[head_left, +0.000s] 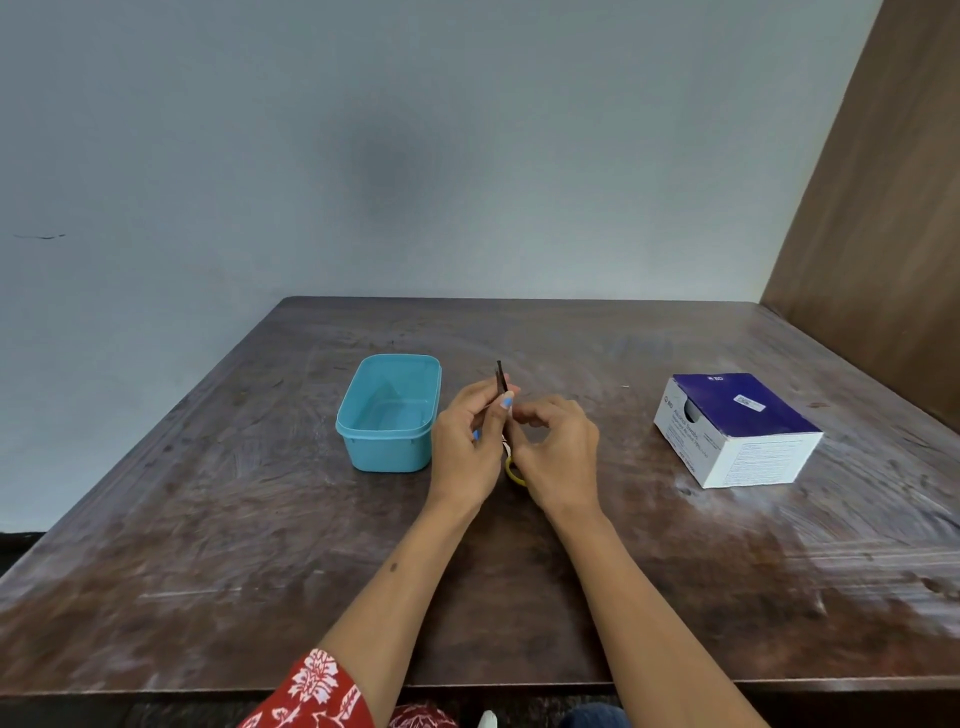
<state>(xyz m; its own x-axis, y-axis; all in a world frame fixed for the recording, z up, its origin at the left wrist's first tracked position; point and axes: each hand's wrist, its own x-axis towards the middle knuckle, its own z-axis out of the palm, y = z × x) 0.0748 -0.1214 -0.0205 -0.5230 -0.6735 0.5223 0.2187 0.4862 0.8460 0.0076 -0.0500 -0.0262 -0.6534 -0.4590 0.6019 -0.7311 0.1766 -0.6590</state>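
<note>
My left hand pinches a thin dark stick-like tool that points upward above the middle of the table. My right hand is right beside it, fingers curled toward a small white piece at the tool's lower part; whether it grips that piece is hidden. A yellow ring, perhaps a handle loop, shows between and below the two hands. An open turquoise plastic box stands just left of my left hand and looks empty inside.
A white and dark blue cardboard box lies on the right of the worn brown wooden table. A pale wall stands behind the table and a brown wooden panel rises along its right side.
</note>
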